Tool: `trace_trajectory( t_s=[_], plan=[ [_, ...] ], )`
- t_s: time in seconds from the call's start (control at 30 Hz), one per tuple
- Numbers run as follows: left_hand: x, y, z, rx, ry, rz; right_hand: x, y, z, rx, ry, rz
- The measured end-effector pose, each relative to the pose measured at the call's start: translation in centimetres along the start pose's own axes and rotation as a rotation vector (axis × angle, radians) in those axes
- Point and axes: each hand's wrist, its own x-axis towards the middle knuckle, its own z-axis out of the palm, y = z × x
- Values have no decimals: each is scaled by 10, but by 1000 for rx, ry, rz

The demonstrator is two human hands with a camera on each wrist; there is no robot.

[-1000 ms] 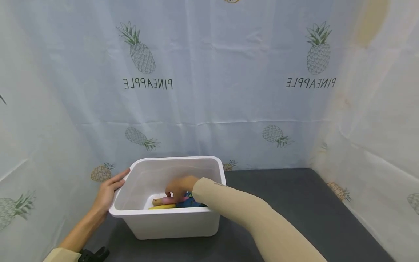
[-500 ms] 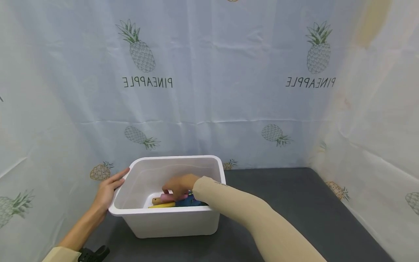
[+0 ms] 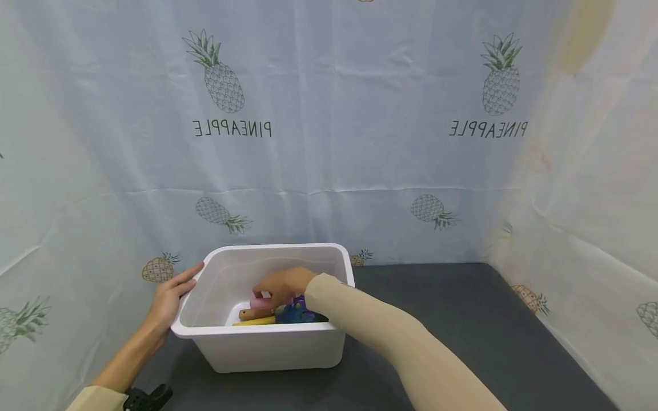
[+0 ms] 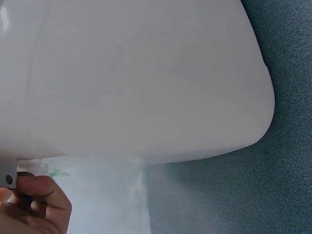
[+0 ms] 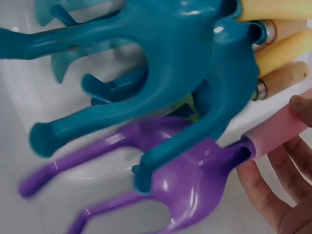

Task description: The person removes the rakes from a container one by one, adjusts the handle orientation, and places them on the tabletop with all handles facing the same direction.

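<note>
My left hand point(image 3: 165, 305) holds the left end of a white plastic tub point(image 3: 267, 330). In the left wrist view its fingers curl at the tub's rim, beside the large white wall. Inside the tub, my right hand point(image 3: 285, 285) pinches the pink handle point(image 5: 275, 129) of a purple pronged hand cultivator point(image 5: 195, 175), thumb on one side and fingers on the other. Teal cultivators point(image 5: 180, 53) overlap the purple prongs in the right wrist view. Their yellow handle point(image 3: 257, 322) and a wooden handle point(image 3: 254, 314) lie near the tub's front wall. My forearm hides the tub's right part.
The tub stands on a dark table point(image 3: 437, 319), whose surface extends to the right. A pale curtain point(image 3: 329, 142) printed with pineapples hangs close behind it, with more of it at both sides. A black strap point(image 3: 146, 398) shows by my left wrist.
My right hand has risen slightly with the pink handle, which has come up and back from the wooden one. More of the purple and blue tool heads shows. My left hand stays put.
</note>
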Motion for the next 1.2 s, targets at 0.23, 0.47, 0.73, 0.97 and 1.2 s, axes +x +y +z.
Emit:
trace_trajectory(
  t_s=[0.23,0.47,0.73,0.97,1.2],
  plan=[
    [-1,-2,0,0,4,3,1,-1,-11,-115,115,-60],
    [2,0,1,3,12,3,-3,0,-23,-81,157,-97],
    [3,0,1,-33,1,1,-16,-2,-43,-81,137,-177],
    [3,-1,-1,-19,-4,-2,-37,-10,-60,-19,139,-184],
    [0,-3,-1,-31,3,7,-57,-16,-75,2,164,-212]
  ],
)
